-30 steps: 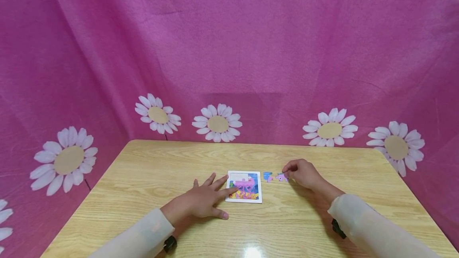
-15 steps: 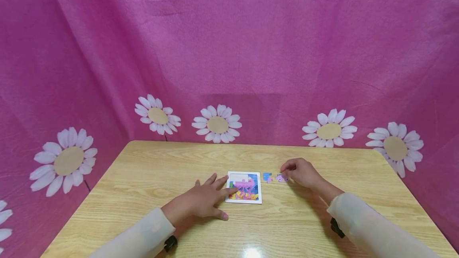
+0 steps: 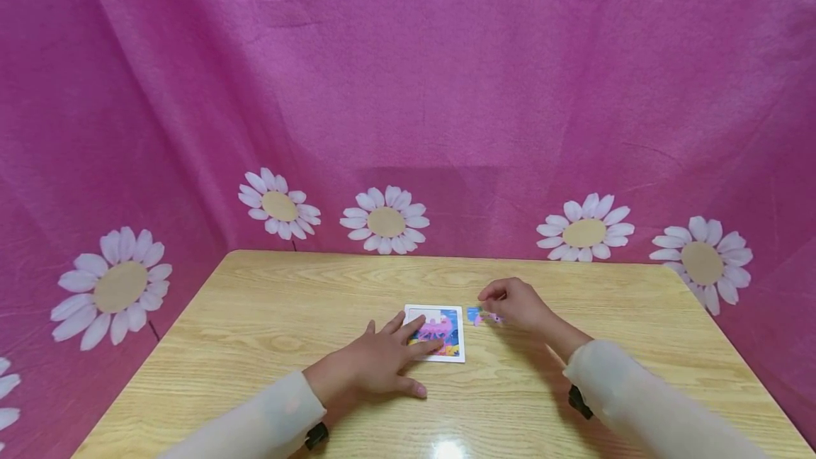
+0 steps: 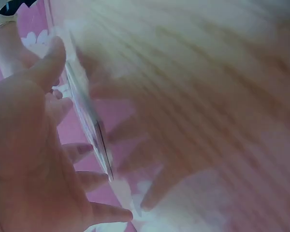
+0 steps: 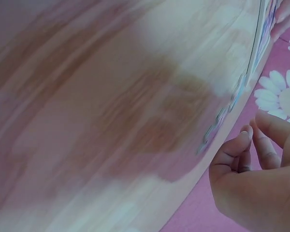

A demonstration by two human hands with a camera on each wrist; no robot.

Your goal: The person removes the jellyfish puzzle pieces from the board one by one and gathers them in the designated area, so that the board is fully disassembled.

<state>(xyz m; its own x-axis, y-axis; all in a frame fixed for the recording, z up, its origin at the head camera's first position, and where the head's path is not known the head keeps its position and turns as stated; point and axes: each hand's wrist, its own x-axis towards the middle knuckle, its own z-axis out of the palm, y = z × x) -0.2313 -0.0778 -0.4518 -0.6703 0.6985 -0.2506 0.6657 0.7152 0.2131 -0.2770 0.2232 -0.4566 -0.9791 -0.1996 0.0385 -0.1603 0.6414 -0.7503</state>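
A small square jigsaw puzzle point(image 3: 460, 355) with a white frame and a pink sea-creature picture lies on the table. Pale backing shows at its upper left. My left hand point(image 3: 385, 361) rests on its left and lower part with fingers spread; the left wrist view shows this hand point(image 4: 34, 159) beside the tray's edge. To the right lie loose blue and pink puzzle pieces point(image 3: 473, 315). Just above them my right hand point(image 3: 519, 303) pinches what looks like a small puzzle piece, mostly hidden by the fingertips. In the right wrist view, that hand's point(image 5: 261, 179) thumb and fingers come together.
The light wooden table point(image 3: 287, 296) reaches back to a pink cloth backdrop point(image 3: 421, 91) printed with white daisies. Bare wood surrounds the puzzle, and a bright reflection lies near the front. Dark wrist-worn devices point(image 3: 316, 435) show under the sleeves.
My right hand has moved left over the loose pieces, a small dark bit staying at its fingertips. My left hand has slid right, further over the puzzle.
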